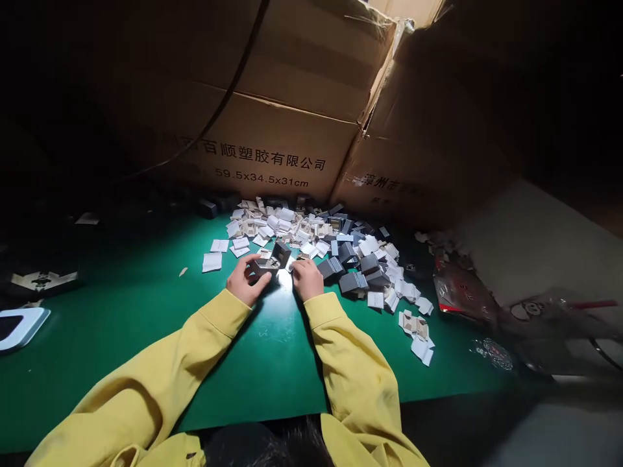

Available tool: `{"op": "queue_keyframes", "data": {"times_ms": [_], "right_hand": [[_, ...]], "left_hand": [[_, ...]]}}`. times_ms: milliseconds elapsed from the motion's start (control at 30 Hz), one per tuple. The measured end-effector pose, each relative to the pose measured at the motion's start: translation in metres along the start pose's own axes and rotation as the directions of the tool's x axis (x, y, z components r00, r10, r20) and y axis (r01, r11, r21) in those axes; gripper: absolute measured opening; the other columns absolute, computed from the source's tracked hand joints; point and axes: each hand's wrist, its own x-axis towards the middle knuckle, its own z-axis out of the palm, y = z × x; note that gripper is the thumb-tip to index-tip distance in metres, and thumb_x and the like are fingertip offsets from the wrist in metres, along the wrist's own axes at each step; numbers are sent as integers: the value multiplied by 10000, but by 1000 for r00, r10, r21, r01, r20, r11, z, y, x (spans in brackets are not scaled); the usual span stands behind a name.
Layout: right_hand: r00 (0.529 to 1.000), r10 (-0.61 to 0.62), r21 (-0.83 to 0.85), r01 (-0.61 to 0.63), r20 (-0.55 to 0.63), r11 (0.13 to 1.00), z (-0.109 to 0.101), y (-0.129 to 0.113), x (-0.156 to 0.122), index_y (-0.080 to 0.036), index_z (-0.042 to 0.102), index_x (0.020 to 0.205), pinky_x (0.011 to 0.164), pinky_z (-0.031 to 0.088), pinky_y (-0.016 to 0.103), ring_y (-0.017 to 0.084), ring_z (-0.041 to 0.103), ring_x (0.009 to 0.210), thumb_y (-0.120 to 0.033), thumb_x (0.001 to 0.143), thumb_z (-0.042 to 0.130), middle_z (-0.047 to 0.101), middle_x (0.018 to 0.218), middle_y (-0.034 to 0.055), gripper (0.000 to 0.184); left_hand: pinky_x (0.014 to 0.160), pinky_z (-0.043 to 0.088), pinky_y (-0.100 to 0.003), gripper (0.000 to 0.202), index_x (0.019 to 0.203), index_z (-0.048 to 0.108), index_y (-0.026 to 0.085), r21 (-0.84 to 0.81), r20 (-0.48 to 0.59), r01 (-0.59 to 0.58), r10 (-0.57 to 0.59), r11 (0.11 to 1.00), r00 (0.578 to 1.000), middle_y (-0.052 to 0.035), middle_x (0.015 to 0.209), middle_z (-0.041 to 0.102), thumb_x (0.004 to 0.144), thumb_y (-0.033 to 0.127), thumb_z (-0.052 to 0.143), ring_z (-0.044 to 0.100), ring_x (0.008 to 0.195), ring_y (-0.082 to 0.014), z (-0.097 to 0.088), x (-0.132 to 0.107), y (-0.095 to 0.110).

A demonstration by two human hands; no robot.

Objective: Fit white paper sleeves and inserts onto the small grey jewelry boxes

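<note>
My left hand (246, 280) grips a small dark box (267, 264) by its side, thumb in front and fingers behind. The box's lid (281, 253) stands raised, and a pale insert with dark marks shows inside. Just right of the box, my right hand (307, 279) is closed with its fingers bent together. A bright white patch shows by its fingertips, but I cannot make out whether it is a piece held there. Beyond both hands lies a heap of folded white card pieces (275, 224).
Several dark closed boxes (354, 281) lie to the right among more card pieces. Large cardboard cartons (272, 146) stand behind the green table (243, 370). At left are a white-edged device (34, 327) and an unfolded card insert (43, 281); at right, a red plastic packet (460, 292).
</note>
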Motion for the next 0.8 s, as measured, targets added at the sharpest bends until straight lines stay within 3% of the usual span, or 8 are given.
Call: {"op": "queue_keyframes", "data": {"times_ms": [100,200,267,333,500,600,700,800], "right_hand": [[998,36,-20,-35,55,999,-1,-3,5,-224,696,905,728,487,266,204,567,1044,-143,905,499,702,1049,41,213],[991,75,110,-63,-111,992,-1,-4,7,-203,666,851,748,493,286,208,583,984,-186,899,511,684,1004,74,163],[943,186,292,-101,-276,951,-1,-5,8,-196,625,834,769,509,305,193,600,880,-211,882,505,672,952,84,130],[872,363,524,-152,-328,838,-1,-7,8,-197,569,852,707,529,295,167,604,754,-252,877,486,649,866,65,102],[723,691,917,-279,5,285,-1,-11,9,-238,435,880,411,463,201,115,578,562,-299,858,468,547,687,-46,72],[682,731,934,-286,40,215,-3,-14,8,-239,421,827,349,412,177,79,475,439,-273,838,492,502,608,-86,80],[672,739,950,-255,41,179,-8,-17,8,-234,416,793,345,404,159,53,401,378,-263,825,523,443,534,-119,115],[688,723,966,-224,62,130,-14,-20,8,-228,421,789,330,378,144,41,392,371,-285,807,558,448,527,-129,150]], "left_hand": [[891,554,-414,648,1172,504,202,-185,-33,158,-167,970,985,-131,1153,635,622,407,779,686,965,-240,10,8,-6],[943,535,-433,687,1203,482,205,-289,-59,241,-268,927,962,-148,1261,590,622,412,784,647,1090,-267,11,22,-6],[967,523,-448,644,1160,513,197,-268,-18,232,-246,935,969,-134,1208,624,624,435,781,642,1104,-281,10,23,-2],[998,505,-457,600,1119,545,202,-172,77,162,-151,972,986,-115,1171,650,624,437,790,646,1101,-283,10,16,3],[982,526,-476,577,1122,599,234,-47,376,54,-33,997,926,-132,1394,561,626,418,828,642,1129,-303,9,-9,12],[999,516,-484,691,1153,653,200,-174,458,139,-45,975,888,-163,1373,585,595,569,823,594,1210,-354,11,-16,14],[1003,513,-485,778,1136,706,148,-281,419,279,-145,918,896,-180,1365,592,631,740,691,484,1322,-390,14,-18,17],[931,561,-460,817,1288,634,186,-365,423,454,-289,813,859,-157,1449,516,650,687,725,461,1340,-389,16,-17,19]]}}
